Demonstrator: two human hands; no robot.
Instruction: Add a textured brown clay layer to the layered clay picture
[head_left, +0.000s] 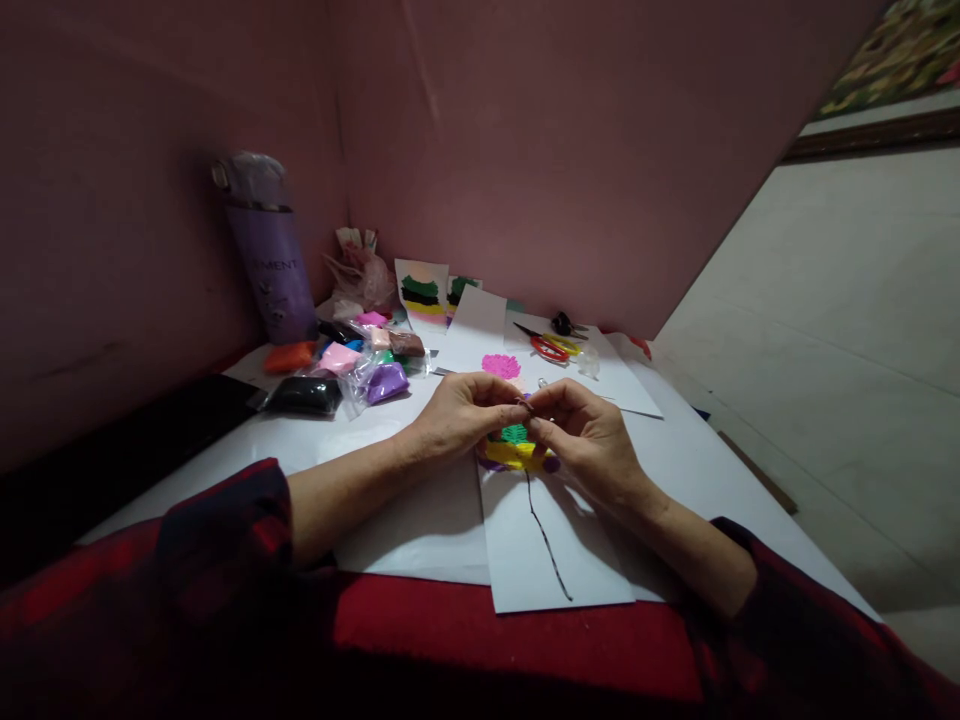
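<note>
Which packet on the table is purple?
The purple packet, between the front black packet and the left hand; its color sets it apart from the orange packet and light pink packet.

At the left back of the table [709, 445] stands a bottle [271, 265]. The packets [304, 395] lie right of it and before it. The scissors [550, 348] lie on a paper [626, 390], behind the right hand [596, 440]. The left hand [466, 412] is beside it; below both lies a card [517, 560].

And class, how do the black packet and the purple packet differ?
The black packet's filling looks wider than the purple packet's.
The black packet lies farther from the left hand; the purple packet lies nearer.
Both show coloured contents in clear plastic.
</note>
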